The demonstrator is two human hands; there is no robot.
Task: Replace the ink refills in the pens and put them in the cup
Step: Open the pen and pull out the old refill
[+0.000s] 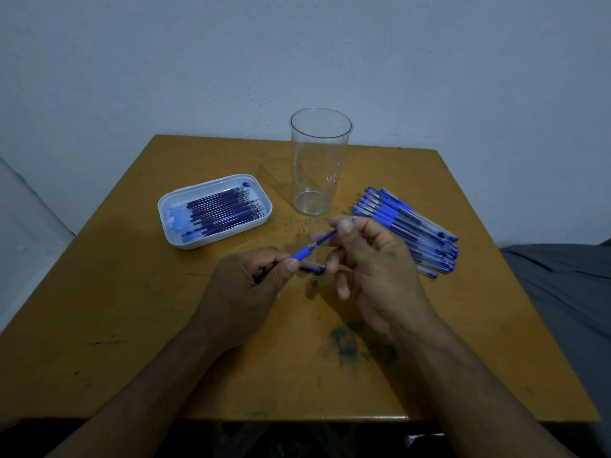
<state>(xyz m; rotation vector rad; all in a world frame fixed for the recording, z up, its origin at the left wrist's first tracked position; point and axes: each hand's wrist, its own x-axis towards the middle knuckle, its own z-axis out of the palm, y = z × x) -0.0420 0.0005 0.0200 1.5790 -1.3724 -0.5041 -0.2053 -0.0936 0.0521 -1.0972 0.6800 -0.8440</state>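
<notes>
Mid-frame: left hand (pixel 246 279) fingers grip pen barrel (pixel 300 253); right hand (pixel 373 259) fingers pinch its refill (pixel 325 239); cup (pixel 320 160) upper centre.

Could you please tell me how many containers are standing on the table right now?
2. A clear cup stands at the back centre, with nothing in it. A white tray of refills sits to its left. Nothing seems hidden.

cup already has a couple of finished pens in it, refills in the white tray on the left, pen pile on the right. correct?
Not quite. The head view shows the clear plastic cup empty. The rest holds: blue refills lie in the white plastic tray on the left, blue pen pile on the right.
</notes>
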